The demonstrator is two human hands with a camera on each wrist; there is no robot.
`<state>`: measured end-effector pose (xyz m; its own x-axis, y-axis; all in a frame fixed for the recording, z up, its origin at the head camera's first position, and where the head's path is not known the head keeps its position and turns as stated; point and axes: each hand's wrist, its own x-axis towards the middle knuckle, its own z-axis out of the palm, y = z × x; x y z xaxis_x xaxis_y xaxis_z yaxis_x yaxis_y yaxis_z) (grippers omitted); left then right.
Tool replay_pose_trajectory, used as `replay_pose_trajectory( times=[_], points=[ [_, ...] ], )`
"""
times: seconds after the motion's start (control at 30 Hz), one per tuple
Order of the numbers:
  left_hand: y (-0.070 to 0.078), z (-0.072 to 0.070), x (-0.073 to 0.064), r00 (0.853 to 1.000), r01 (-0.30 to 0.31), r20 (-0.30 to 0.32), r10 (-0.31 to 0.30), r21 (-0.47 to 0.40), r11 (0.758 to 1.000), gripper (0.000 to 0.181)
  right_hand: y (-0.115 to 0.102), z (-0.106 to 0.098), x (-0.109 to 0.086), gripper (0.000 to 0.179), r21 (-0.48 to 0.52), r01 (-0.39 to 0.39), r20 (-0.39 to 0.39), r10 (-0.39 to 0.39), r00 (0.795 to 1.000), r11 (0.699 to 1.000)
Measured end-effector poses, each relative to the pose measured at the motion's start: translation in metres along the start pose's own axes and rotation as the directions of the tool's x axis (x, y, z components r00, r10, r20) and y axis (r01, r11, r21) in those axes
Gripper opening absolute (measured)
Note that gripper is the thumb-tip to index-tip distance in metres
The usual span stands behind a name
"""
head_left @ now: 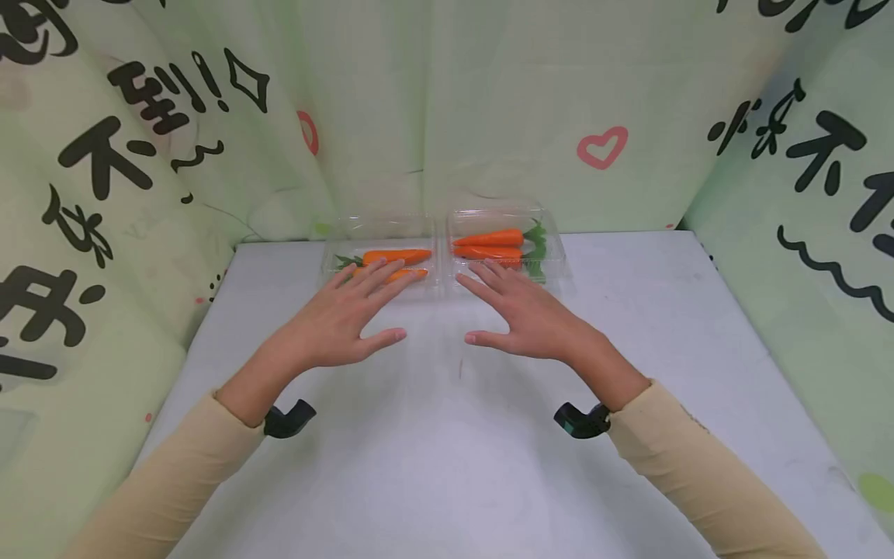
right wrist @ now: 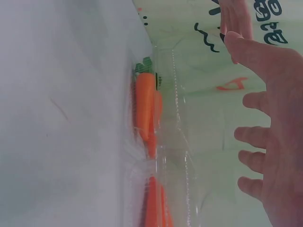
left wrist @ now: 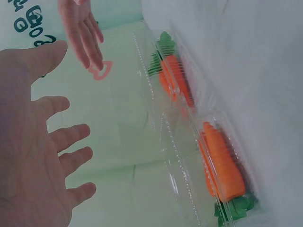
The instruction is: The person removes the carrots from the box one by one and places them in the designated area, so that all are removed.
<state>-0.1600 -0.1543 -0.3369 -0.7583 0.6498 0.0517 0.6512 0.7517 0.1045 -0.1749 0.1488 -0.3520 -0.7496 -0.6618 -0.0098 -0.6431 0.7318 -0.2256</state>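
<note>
Two clear plastic boxes stand side by side at the table's far edge, lids up. In the left box [head_left: 331, 264] lie two carrots [head_left: 408, 255] with green tops pointing left. Two more carrots [head_left: 489, 237] fill the right box [head_left: 555, 260], their leafy tops [head_left: 536, 241] to the right. My left hand [head_left: 342, 318] is spread palm down in front of the left box and overlaps its near carrot in the head view. My right hand [head_left: 531, 314] is spread likewise before the right box. Both hands hold nothing; the wrist views show their fingers apart, with air around them.
A white table [head_left: 433, 466] lies beneath the boxes and hands. Pale green curtains [head_left: 503, 93] with black lettering and red hearts enclose it at the back and both sides. A black wrist device [head_left: 289, 419] sits on the left arm, and another wrist device [head_left: 583, 421] on the right.
</note>
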Motion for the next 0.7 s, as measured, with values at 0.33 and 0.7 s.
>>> replay_pose_trajectory(
  times=[0.33, 0.7],
  points=[
    [-0.005, 0.0, -0.002, 1.0, 0.016, -0.017, -0.016, -0.021, 1.0, 0.072, 0.001, 0.001, 0.008, 0.084, 0.043, -0.005, 0.003, 0.005, 1.0, 0.999],
    [-0.009, 0.002, -0.005, 0.999, 0.044, -0.025, -0.045, -0.041, 0.998, 0.073, 0.002, 0.005, 0.013, 0.084, 0.117, -0.044, 0.011, 0.043, 0.999, 0.992]
  ],
)
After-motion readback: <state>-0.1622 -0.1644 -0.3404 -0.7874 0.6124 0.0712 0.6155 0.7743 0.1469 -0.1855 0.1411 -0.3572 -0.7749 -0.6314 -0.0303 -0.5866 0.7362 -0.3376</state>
